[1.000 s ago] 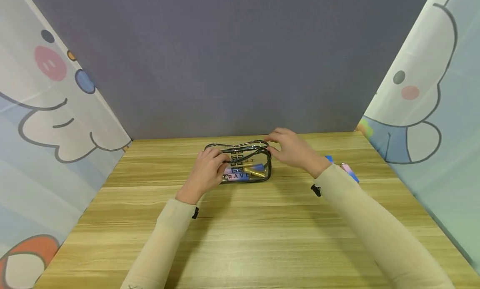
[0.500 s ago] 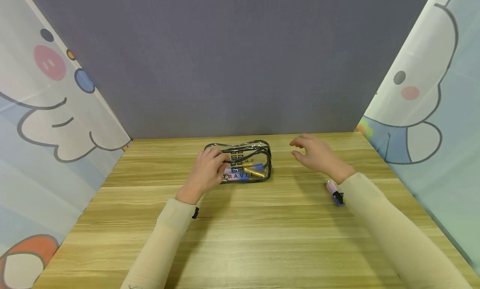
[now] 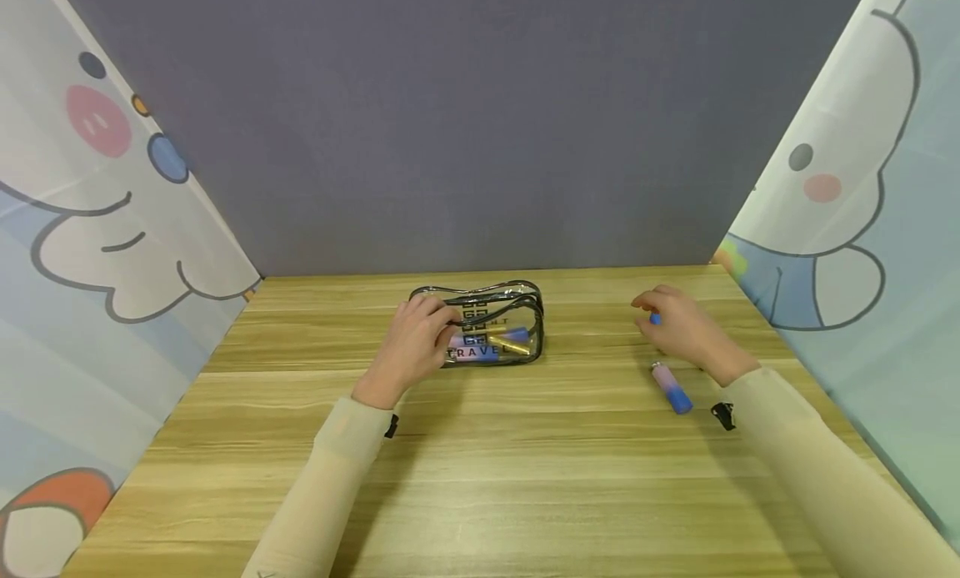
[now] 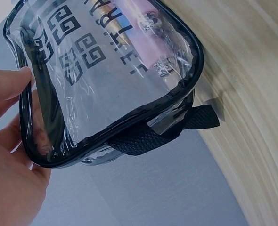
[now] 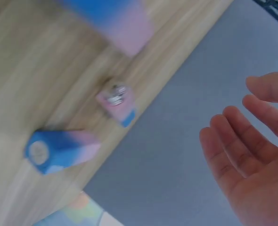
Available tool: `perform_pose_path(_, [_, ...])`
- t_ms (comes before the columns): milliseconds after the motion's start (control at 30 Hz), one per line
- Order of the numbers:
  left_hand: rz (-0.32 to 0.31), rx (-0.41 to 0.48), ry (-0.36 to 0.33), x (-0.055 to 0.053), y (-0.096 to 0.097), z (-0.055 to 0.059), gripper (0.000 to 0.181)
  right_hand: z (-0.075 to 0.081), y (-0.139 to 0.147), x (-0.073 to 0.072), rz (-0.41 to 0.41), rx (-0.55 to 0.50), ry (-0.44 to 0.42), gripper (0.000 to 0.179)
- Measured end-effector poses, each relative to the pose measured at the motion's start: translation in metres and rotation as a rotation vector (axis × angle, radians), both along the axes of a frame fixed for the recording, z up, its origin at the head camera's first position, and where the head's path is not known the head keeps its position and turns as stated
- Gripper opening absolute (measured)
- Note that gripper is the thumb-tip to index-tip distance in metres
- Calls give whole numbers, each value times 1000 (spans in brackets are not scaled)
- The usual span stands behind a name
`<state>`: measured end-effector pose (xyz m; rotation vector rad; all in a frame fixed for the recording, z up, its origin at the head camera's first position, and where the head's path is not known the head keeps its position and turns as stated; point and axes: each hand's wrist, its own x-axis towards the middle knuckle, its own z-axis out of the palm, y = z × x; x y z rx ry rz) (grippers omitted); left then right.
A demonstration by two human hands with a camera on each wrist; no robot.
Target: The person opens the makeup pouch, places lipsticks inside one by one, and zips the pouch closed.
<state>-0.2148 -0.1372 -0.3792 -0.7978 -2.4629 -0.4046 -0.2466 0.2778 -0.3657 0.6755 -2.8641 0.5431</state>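
Observation:
My left hand [image 3: 408, 336] grips the near left part of a clear zip pouch [image 3: 474, 339] with black trim and the print "TRAVEL". In the left wrist view, thumb and fingers pinch the pouch's black-edged rim. Inside it lie pink-and-blue tubes [image 4: 151, 47] with silvery ends and a gold tube [image 3: 510, 345]. My right hand [image 3: 678, 324] hovers at the right, fingers loosely bent and holding nothing. A pink-to-blue tube [image 3: 671, 388] with a metal tip lies just in front of it, and a blue end [image 3: 655, 319] of another piece shows beside its thumb.
Several pink-and-blue pieces appear in the right wrist view, one with a round pale end [image 5: 38, 152]. A black strap [image 4: 143, 139] sticks out from the pouch's end. A grey panel [image 3: 480, 144] stands behind the wooden table [image 3: 480, 478], with printed curtains [image 3: 832, 286] at both sides.
My right hand has left the pouch's right end and moved right, toward the loose tubes. The left hand keeps its grip, and the pouch stays in place.

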Motion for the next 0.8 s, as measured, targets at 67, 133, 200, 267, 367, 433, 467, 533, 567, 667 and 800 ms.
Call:
perform_pose_path(67, [1, 2, -1, 0, 0, 1, 11, -3, 7, 0, -14, 1, -7, 31])
perform_pose_path(133, [5, -3, 0, 1, 1, 1, 11, -5, 15, 2, -34, 0, -17, 31])
perform_pose_path(200, [9, -8, -4, 1, 1, 1, 11, -8, 22, 3, -53, -4, -32, 32])
perform_pose_path(267, [10, -13, -5, 1, 1, 1, 11, -11, 29, 4, -72, -5, -48, 33])
perform_pose_path(367, [10, -14, -7, 2, 2, 2, 12, -14, 40, 6, -91, 14, -67, 35])
perform_pose_path(433, [8, -11, -9, 2, 2, 2, 12, -15, 47, 6, -105, 32, -83, 37])
perform_pose_path(467, [8, -10, -11, 2, 2, 2, 12, -15, 50, 6, -111, 42, -94, 38])
perform_pose_path(533, [10, -10, -13, 2, 2, 3, 12, -16, 54, 6, -129, 58, -117, 40])
perform_pose_path(567, [10, -10, -13, 3, 2, 3, 12, -16, 56, 6, -139, 67, -130, 40])
perform_pose_path(667, [12, -13, -7, 3, 2, 3, 12, -18, 60, 5, -164, 86, -158, 40])
perform_pose_path(800, [13, -20, 3, 3, 1, 2, 11, -23, 65, 4, -201, 111, -187, 41])
